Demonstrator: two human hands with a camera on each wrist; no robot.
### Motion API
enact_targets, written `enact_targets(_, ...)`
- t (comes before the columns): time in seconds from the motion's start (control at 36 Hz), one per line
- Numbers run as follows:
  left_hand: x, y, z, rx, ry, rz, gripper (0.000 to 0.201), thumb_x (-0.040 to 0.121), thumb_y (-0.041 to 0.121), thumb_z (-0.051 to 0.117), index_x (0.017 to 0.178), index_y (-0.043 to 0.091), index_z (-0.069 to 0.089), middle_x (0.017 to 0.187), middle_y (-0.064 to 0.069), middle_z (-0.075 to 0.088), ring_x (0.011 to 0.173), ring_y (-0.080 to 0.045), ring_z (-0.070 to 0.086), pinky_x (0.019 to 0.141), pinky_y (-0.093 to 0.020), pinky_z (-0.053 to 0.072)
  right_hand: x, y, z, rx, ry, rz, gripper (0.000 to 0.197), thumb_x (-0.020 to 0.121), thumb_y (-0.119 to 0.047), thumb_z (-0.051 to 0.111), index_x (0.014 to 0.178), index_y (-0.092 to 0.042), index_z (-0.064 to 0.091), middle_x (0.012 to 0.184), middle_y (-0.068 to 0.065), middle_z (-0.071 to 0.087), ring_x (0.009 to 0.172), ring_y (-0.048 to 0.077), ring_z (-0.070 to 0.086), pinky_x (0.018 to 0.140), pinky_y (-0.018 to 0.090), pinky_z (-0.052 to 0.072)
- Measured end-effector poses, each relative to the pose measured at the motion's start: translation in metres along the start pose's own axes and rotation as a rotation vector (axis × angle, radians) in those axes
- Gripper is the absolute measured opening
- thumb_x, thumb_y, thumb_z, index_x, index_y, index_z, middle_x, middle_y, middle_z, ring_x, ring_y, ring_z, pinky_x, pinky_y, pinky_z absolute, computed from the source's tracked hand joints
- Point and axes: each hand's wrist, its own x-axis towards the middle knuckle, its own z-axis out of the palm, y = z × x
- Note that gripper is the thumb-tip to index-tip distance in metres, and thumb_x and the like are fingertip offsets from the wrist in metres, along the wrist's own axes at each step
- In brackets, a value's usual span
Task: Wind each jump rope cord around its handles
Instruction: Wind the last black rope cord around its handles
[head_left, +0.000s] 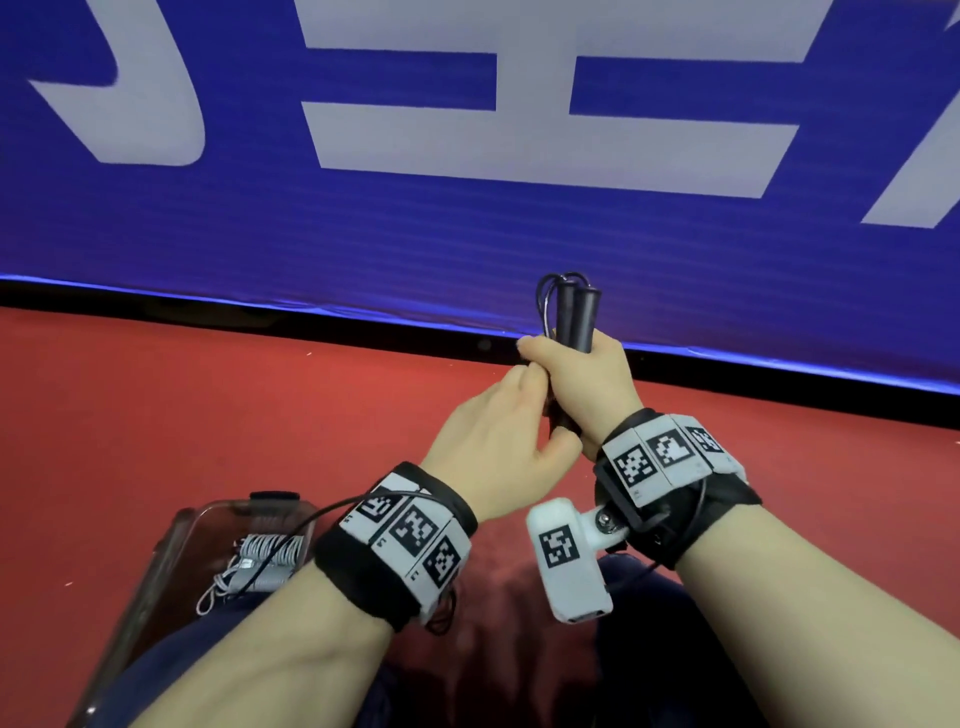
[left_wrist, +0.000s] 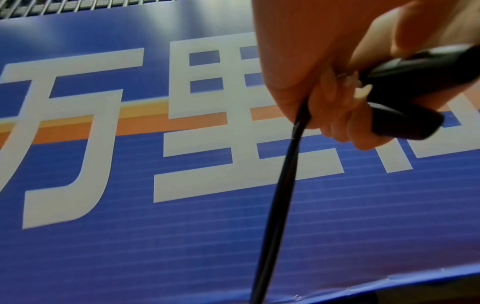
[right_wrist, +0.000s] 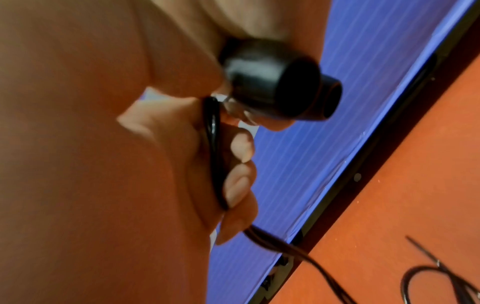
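The right hand (head_left: 597, 384) grips the two black handles (head_left: 574, 312) together, held up over the red floor (head_left: 208, 415). The left hand (head_left: 498, 441) pinches the black cord (left_wrist: 283, 185) just beside them. The winding looks just begun. Next, the cord needs pulling tight around the handles. Near left, a clear box (head_left: 171, 535) holds a grey rope (head_left: 265, 561), already wound.

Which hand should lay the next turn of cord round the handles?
Left. The left hand already holds the black cord, while the right hand grips both handles upright.
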Motion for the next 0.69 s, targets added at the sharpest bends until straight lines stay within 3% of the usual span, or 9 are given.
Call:
enact_targets(0.11, -0.002, 0.003, 0.002, -0.173, -0.028, -0.051, 0.044, 0.083, 0.039, 0.054, 0.121, 0.02, 0.041, 0.093, 0.005, 0.042, 0.084, -0.015, 0.043, 0.072, -0.031, 0.039, 0.003, -0.004, -0.001, 0.055, 0.056, 0.021, 0.014, 0.084, -0.012, 0.066, 0.079, -0.008, 0.054, 0.067, 0.012, 0.053, 0.051, 0.02, 0.05, 0.046, 0.024, 0.044)
enact_targets(0.17, -0.001, 0.001, 0.006, -0.345, -0.057, -0.114, 0.06, 0.081, 0.039, 0.057, 0.135, 0.028, 0.034, 0.105, 0.004, 0.043, 0.097, -0.013, 0.048, 0.084, -0.028, 0.042, 0.006, -0.003, -0.003, 0.089, 0.089, 0.032, 0.016, 0.085, -0.013, 0.065, 0.075, -0.009, 0.053, 0.066, 0.01, 0.053, 0.058, 0.022, 0.052, 0.052, 0.027, 0.046)
enact_targets(0.22, 0.002, -0.005, 0.01, -0.455, -0.097, -0.17, 0.064, 0.077, 0.033, 0.059, 0.134, 0.03, 0.03, 0.12, 0.003, 0.04, 0.112, -0.013, 0.046, 0.093, -0.027, 0.039, 0.007, -0.002, -0.004, 0.153, 0.082, 0.048, 0.023, 0.087, -0.011, 0.063, 0.067, -0.012, 0.05, 0.06, 0.004, 0.056, 0.059, 0.021, 0.053, 0.06, 0.03, 0.046)
enact_targets(0.31, 0.007, -0.01, 0.013, -0.448, -0.143, -0.264, 0.047, 0.077, 0.017, 0.063, 0.113, 0.021, 0.033, 0.112, 0.0, 0.04, 0.1, -0.018, 0.044, 0.074, -0.025, 0.037, 0.005, -0.003, -0.002, 0.254, -0.041, 0.092, 0.025, 0.092, -0.01, 0.057, 0.069, -0.011, 0.05, 0.085, 0.009, 0.075, 0.07, 0.018, 0.066, 0.065, 0.026, 0.053)
enact_targets(0.39, 0.012, -0.011, 0.012, -0.444, -0.173, -0.301, 0.04, 0.077, 0.012, 0.066, 0.107, 0.015, 0.041, 0.093, -0.001, 0.048, 0.081, -0.019, 0.05, 0.061, -0.028, 0.037, 0.002, -0.002, 0.0, 0.286, -0.159, 0.134, 0.027, 0.094, -0.015, 0.056, 0.069, -0.014, 0.048, 0.101, 0.006, 0.075, 0.096, 0.024, 0.069, 0.093, 0.041, 0.052)
enact_targets(0.44, 0.015, -0.012, 0.011, -0.505, -0.154, -0.342, 0.041, 0.075, 0.012, 0.069, 0.107, 0.015, 0.044, 0.089, 0.0, 0.052, 0.074, -0.016, 0.052, 0.059, -0.027, 0.039, 0.0, -0.001, 0.0, 0.336, -0.218, 0.173, 0.025, 0.096, -0.018, 0.056, 0.072, -0.014, 0.048, 0.106, 0.004, 0.074, 0.104, 0.019, 0.067, 0.099, 0.037, 0.049)
enact_targets(0.53, 0.016, -0.012, 0.009, -0.55, -0.155, -0.375, 0.052, 0.071, 0.01, 0.073, 0.116, 0.014, 0.045, 0.099, -0.004, 0.057, 0.076, -0.016, 0.056, 0.059, -0.027, 0.045, -0.005, -0.002, -0.003, 0.34, -0.32, 0.211, 0.023, 0.098, -0.029, 0.054, 0.083, -0.012, 0.049, 0.112, -0.002, 0.072, 0.104, 0.013, 0.064, 0.091, 0.028, 0.05)
enact_targets(0.61, 0.014, -0.012, 0.009, -0.536, -0.174, -0.362, 0.056, 0.073, 0.01, 0.072, 0.123, 0.017, 0.046, 0.103, -0.003, 0.058, 0.075, -0.014, 0.057, 0.058, -0.024, 0.044, -0.004, -0.001, -0.006, 0.337, -0.383, 0.244, 0.035, 0.098, -0.037, 0.053, 0.071, -0.014, 0.057, 0.117, 0.0, 0.07, 0.112, 0.013, 0.061, 0.1, 0.033, 0.045)
enact_targets(0.69, 0.011, -0.016, 0.005, -0.347, -0.16, -0.358, 0.053, 0.078, 0.019, 0.063, 0.128, 0.02, 0.046, 0.107, -0.003, 0.061, 0.086, -0.022, 0.062, 0.071, -0.034, 0.052, -0.003, 0.002, -0.008, 0.294, -0.422, 0.281, 0.037, 0.095, -0.039, 0.055, 0.065, -0.018, 0.058, 0.118, 0.004, 0.07, 0.12, 0.022, 0.059, 0.106, 0.039, 0.041)
